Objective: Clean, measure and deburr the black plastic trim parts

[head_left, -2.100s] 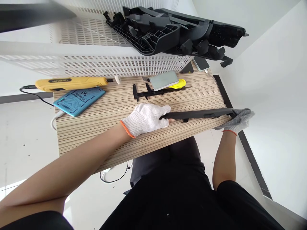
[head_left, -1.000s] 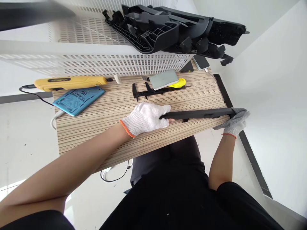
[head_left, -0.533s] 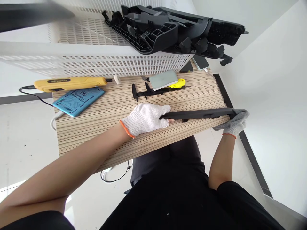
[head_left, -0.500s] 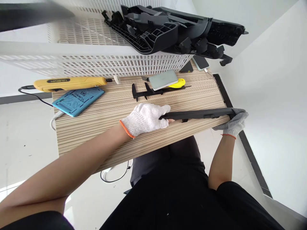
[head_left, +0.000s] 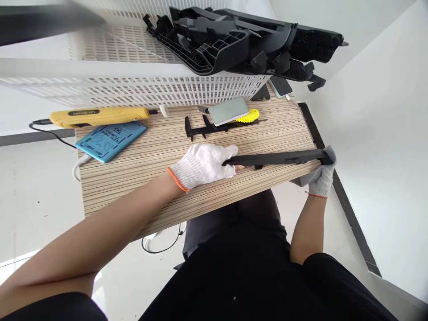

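Well out to the left of the left hand (head_left: 202,165), a yellow power tool (head_left: 98,116) lay along the far edge of the striped table (head_left: 133,178), with a blue phone (head_left: 110,140) just nearer than it and a black cord running off the table's left end. The left hand, in a white knit glove, rested on the table with its fingers closed around the left end of a long black plastic strip (head_left: 277,158). Just beyond that hand lay a black caliper (head_left: 207,129), a grey block (head_left: 229,111) and a yellow cutter (head_left: 249,117), all apart from the glove. Farther back stood a white perforated crate (head_left: 140,89) with black moulded parts (head_left: 240,42) piled on its rim. The strip ran rightward from the left hand along the table's near right part, level and low over the surface. The right hand (head_left: 319,174), gloved too, was wrapped around the strip's right end at the table's corner.
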The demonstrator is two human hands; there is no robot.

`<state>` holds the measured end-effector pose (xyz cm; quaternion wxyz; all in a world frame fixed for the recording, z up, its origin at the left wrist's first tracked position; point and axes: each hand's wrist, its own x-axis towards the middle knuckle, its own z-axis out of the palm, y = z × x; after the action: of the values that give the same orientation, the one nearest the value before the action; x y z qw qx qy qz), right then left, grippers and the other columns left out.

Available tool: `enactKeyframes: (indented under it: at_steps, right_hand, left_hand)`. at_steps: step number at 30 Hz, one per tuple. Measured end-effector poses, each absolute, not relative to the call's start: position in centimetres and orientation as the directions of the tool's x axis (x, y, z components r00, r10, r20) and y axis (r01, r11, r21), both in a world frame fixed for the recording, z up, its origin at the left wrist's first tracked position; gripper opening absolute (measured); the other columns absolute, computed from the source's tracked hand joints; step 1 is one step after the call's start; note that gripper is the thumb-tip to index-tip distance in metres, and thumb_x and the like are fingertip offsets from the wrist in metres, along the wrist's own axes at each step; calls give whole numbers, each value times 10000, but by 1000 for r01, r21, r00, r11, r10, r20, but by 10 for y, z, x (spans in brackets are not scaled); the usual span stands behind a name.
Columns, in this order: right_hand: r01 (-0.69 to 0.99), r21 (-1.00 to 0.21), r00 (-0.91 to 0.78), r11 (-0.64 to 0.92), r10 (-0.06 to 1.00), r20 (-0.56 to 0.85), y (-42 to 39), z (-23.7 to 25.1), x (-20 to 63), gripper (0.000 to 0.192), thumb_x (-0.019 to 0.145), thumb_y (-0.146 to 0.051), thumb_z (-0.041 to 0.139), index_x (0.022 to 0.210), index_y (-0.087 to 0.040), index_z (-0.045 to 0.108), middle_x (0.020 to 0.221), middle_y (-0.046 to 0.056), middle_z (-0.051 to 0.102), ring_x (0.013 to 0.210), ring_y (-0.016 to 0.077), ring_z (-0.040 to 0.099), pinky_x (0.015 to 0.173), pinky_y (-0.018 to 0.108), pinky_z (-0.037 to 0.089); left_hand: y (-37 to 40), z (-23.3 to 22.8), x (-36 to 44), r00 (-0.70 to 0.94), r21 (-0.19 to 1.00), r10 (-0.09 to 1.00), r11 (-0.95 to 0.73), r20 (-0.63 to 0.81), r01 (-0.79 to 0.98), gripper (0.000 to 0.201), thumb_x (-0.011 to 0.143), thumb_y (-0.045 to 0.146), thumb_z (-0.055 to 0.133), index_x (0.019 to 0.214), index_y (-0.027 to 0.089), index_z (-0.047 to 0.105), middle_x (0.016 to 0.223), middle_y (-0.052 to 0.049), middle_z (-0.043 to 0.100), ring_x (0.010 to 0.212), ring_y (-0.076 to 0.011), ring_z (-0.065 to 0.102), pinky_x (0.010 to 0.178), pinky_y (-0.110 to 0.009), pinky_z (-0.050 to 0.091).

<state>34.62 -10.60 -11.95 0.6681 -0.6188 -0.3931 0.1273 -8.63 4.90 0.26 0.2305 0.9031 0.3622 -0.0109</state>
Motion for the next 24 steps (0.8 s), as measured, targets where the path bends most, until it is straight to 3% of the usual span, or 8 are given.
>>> enactKeyframes:
  at_steps: [4,10,15,19,24]
  right_hand:
    - [286,-921,693,265,606,390,-108,-115,342,513,898,-359,578,1398,-263,636,1531,44,611,1495,255,513,1312,490,364]
    - [316,-926,598,207,714,364,-108,-103,333,509,952,-432,528,1418,-263,640,1480,77,643,1434,282,581,1300,522,364]
    - [269,-947,667,177,675,316,-105,-101,329,453,934,-359,553,1368,-305,671,1410,49,691,1375,260,633,1294,533,382]
    - [293,-945,698,147,642,317,-103,-102,328,405,966,-347,504,1303,-256,709,1374,75,709,1367,254,620,1308,519,352]
    - [223,-952,734,210,606,306,-100,-97,324,398,931,-372,557,1282,-268,713,1298,50,719,1306,245,669,1272,533,413]
  left_hand:
    - [50,2,-86,732,430,654,-614,-192,661,488,932,689,439,1010,270,677,605,-37,553,564,-234,501,573,-343,243]
    - [50,5,-85,718,440,663,-591,-214,677,502,920,695,443,1019,268,687,621,-43,565,590,-243,531,595,-348,273]
    - [50,7,-85,714,440,663,-585,-223,681,501,921,692,434,1010,264,678,625,-42,567,584,-235,524,584,-344,264]
    - [50,7,-84,713,413,666,-598,-221,687,501,929,683,415,998,254,667,620,-42,561,586,-236,523,565,-344,253]
    - [49,7,-85,713,422,669,-596,-209,683,497,930,687,427,982,258,673,627,-44,563,600,-234,527,575,-344,257]
